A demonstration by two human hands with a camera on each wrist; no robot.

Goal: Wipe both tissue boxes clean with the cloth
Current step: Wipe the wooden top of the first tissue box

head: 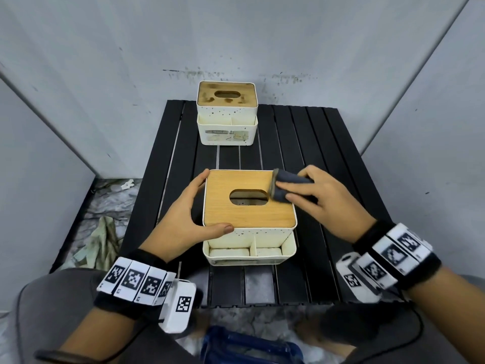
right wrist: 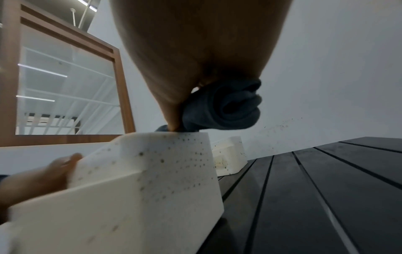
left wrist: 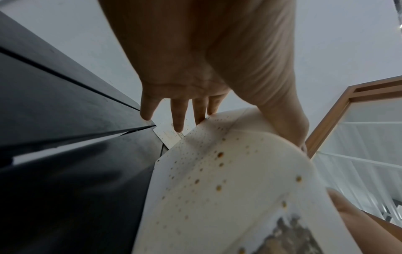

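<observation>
The near tissue box is cream with a wooden lid and an oval slot; brown specks dot its sides. My left hand grips its left side, thumb on the front corner, fingers along the far left edge. My right hand holds a rolled dark blue-grey cloth pressed on the lid's right far corner. The far tissue box stands at the table's back edge; its wooden lid is stained dark.
Both boxes stand on a black slatted table enclosed by grey walls. A crumpled greenish rag lies on the floor left of the table. A blue object sits below the table's front edge.
</observation>
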